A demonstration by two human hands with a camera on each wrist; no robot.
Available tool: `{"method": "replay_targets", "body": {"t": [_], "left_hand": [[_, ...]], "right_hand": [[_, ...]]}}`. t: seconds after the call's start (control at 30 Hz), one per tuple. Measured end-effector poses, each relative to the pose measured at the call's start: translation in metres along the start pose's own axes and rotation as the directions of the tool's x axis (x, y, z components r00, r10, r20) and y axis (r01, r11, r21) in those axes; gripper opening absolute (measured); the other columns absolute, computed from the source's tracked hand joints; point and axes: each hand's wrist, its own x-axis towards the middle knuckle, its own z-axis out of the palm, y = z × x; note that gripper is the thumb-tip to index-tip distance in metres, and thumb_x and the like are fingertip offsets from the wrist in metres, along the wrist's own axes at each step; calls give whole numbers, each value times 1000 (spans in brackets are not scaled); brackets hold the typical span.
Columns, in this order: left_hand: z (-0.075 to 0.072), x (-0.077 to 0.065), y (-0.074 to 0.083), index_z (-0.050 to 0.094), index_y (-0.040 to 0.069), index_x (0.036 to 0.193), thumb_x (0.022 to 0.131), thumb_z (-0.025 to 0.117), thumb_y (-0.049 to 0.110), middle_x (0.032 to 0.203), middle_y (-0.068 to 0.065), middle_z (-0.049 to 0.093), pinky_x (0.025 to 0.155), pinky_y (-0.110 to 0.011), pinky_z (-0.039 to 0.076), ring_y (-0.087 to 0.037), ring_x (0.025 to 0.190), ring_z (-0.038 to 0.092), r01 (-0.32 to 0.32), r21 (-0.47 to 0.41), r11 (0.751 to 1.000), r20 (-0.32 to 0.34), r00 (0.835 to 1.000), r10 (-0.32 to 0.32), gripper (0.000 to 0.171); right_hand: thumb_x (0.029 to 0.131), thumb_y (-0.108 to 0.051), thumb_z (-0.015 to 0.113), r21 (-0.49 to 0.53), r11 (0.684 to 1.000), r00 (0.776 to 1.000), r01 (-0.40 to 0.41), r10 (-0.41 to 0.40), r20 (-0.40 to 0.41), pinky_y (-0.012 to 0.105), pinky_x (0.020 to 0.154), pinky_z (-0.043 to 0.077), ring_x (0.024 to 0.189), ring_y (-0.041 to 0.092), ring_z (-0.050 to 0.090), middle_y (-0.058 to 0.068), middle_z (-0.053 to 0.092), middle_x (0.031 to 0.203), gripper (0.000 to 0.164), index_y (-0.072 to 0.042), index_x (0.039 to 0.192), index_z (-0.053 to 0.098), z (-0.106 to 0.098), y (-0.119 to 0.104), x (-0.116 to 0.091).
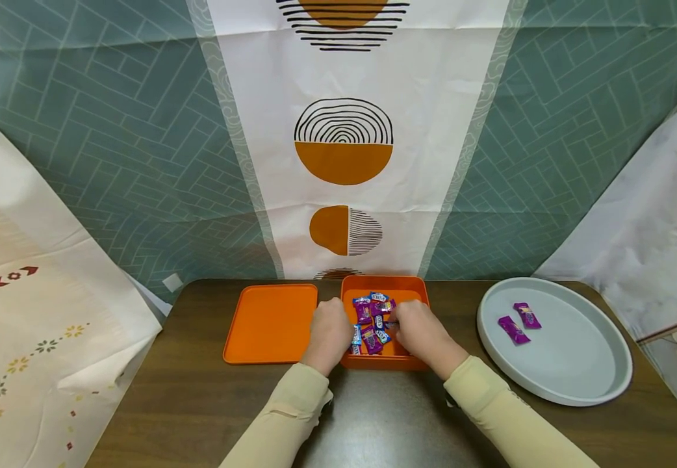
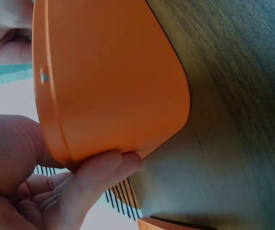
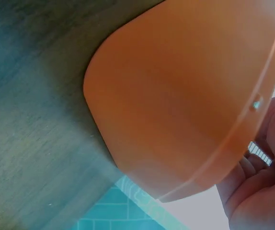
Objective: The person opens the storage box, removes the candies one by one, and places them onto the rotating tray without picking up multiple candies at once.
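An orange box [image 1: 382,363] with several small wrapped candies [image 1: 371,339] in it, some purple and some blue and white, stands between my hands. My left hand [image 1: 331,330] grips the box's left wall. In the left wrist view a finger of the left hand [image 2: 87,184] lies along the outside of the orange box [image 2: 113,76], the thumb at its rim. Over the box's right side, my right hand [image 1: 419,328] reaches in with curled fingers, its fingertips at a purple wrapped candy [image 1: 392,324]. The right wrist view shows the right hand [image 3: 262,191] beyond the box wall [image 3: 176,105].
Left of the box, a flat orange lid [image 1: 274,325] lies on the dark wooden table [image 1: 198,416]. A round grey tray [image 1: 578,364] at the right holds two purple candies [image 1: 514,330]. Patterned cloth [image 1: 344,156] hangs behind the table.
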Motion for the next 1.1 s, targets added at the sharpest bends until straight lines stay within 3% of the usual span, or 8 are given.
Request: {"method": "replay_targets", "body": {"t": [0.2, 0.43, 0.7, 1.1], "left_hand": [[2, -1, -1, 64, 1, 94, 72, 76, 14, 76, -9, 61, 51, -34, 51, -21, 59, 58, -5, 6, 1000, -2, 1000, 5, 28], [2, 0, -2, 63, 2, 92, 72, 75, 13, 75, -8, 60, 50, -34, 51, -21, 58, 57, -8, 2, 1000, 5, 1000, 8, 25], [2, 3, -3, 64, 1, 90, 73, 73, 13, 75, -9, 60, 52, -35, 51, -23, 60, 59, -32, 30, 999, -33, 999, 33, 23], [2, 1, -2, 64, 1, 89, 71, 76, 14, 74, -9, 61, 51, -34, 51, -22, 57, 58, -28, 35, 999, -39, 999, 29, 25]], "right_hand": [[76, -6, 69, 92, 994, 998, -61, 63, -15, 29, 72, 51, 75, 10, 58, -4, 64, 83, 10, -13, 83, 72, -13, -1, -6], [76, -1, 66, 93, 994, 993, -61, 70, -100, 31, 72, 51, 76, 15, 60, -3, 65, 81, 13, -12, 80, 72, -44, 10, -12], [80, -7, 67, 103, 992, 974, -75, 95, -207, 24, 55, 48, 64, 15, 54, 1, 66, 81, 9, -8, 86, 73, -83, 44, -18], [82, -13, 65, 76, 978, 936, -197, 210, -283, 40, 60, 49, 72, 24, 61, 3, 66, 77, 9, -8, 83, 72, -115, 107, -42]]}}
